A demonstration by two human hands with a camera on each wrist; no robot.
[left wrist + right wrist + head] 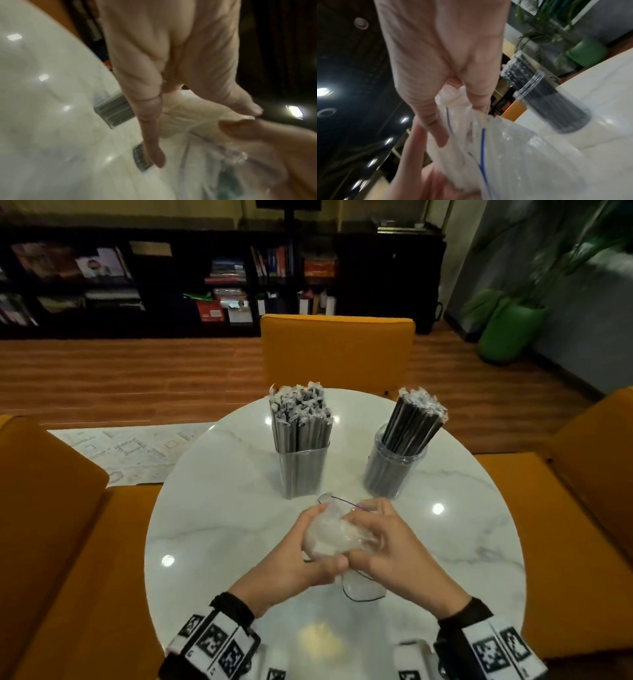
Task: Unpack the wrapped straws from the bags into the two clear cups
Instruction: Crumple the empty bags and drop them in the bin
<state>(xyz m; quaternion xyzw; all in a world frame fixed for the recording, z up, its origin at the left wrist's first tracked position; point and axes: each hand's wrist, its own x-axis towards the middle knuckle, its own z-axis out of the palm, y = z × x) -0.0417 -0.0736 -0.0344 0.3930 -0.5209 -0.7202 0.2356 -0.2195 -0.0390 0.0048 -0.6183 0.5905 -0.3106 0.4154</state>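
Two clear cups stand upright at the far side of the round marble table [212, 508]. The left cup [303, 470] is packed with grey wrapped straws [299, 419]. The right cup [394, 470] holds darker wrapped straws [416, 419] that lean right. In front of them, above the table, both hands crumple an empty clear plastic bag [332, 534] with a blue zip line. My left hand [301, 556] grips its left side and my right hand [380, 546] grips its right side. The bag [513, 155] fills the right wrist view, where the right cup [556, 104] shows beside it.
Another clear bag [363, 589] lies on the table under my hands. Orange chairs surround the table: one behind it [337, 350], one at the left [44, 525], one at the right [582, 508]. A dark bookshelf [171, 278] and a green plant pot [507, 333] stand farther off.
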